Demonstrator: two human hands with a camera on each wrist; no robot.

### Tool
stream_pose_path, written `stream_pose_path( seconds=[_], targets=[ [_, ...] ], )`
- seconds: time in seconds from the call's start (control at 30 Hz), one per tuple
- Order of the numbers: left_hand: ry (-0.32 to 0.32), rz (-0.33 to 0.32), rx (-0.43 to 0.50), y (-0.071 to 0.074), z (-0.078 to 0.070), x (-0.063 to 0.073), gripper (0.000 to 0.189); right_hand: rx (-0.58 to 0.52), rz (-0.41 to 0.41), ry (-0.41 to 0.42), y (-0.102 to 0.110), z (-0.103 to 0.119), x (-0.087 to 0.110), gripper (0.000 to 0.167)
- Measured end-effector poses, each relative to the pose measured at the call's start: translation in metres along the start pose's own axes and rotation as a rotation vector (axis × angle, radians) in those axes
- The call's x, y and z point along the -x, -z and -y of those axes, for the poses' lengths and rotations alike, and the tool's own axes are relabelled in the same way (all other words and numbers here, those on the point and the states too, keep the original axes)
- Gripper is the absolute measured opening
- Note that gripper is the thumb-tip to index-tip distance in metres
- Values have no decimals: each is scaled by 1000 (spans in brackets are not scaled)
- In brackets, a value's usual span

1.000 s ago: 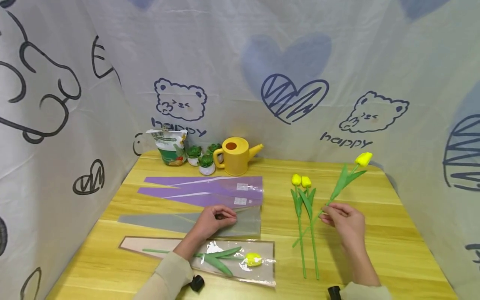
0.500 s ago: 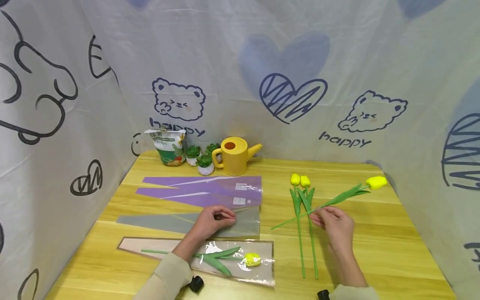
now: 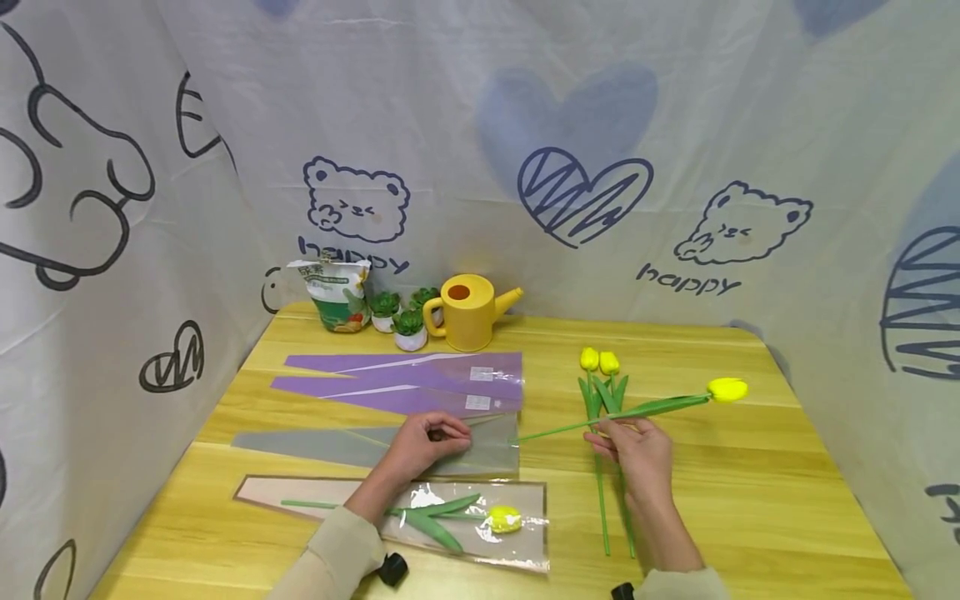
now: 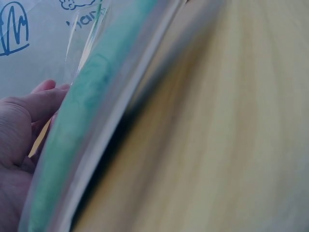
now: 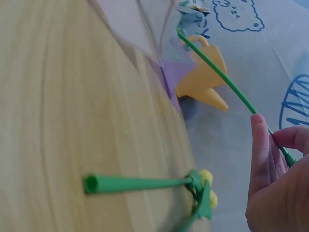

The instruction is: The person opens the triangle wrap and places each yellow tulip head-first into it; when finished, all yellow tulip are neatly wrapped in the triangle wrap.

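Observation:
My right hand (image 3: 637, 458) pinches the stem of a yellow artificial tulip (image 3: 727, 389), which lies nearly level with its bloom to the right. The stem's tip reaches the right edge of a grey plastic flower sleeve (image 3: 315, 446). My left hand (image 3: 431, 442) pinches that sleeve near its wide end; in the left wrist view clear film rises beside its fingertips. Below my left forearm lies a pinkish clear sleeve (image 3: 528, 546) with a yellow tulip (image 3: 504, 519) inside. Two more tulips (image 3: 600, 362) lie under the held one, partly hidden by my right hand.
Two purple sleeves (image 3: 450, 379) lie behind the grey one. At the back of the wooden table (image 3: 765, 492) stand a yellow watering can (image 3: 470, 317), several small potted succulents (image 3: 409, 329) and a white-green bag (image 3: 339, 296). A printed cloth surrounds the table.
My right hand has moved left, and the tulip in it has swung from a steep slant to nearly level, its stem tip now at the grey sleeve. My left hand stays in place.

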State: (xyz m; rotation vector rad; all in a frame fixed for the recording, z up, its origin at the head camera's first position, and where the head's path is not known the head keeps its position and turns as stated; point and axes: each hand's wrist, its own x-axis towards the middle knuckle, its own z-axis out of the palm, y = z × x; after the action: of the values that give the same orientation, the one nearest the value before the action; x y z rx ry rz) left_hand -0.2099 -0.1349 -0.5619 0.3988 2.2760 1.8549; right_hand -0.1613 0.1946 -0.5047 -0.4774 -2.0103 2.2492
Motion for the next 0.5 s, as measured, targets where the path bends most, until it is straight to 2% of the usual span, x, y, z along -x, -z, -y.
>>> stream_pose_path(
  seconds=[0.3,0.5],
  targets=[
    [2,3,-18,-1,1,1,19,57,98,-27,-21,-15,1,28],
    [5,0,-27,-1,2,0,18,74,120,-47,-33,-20,2,26]
  ],
)
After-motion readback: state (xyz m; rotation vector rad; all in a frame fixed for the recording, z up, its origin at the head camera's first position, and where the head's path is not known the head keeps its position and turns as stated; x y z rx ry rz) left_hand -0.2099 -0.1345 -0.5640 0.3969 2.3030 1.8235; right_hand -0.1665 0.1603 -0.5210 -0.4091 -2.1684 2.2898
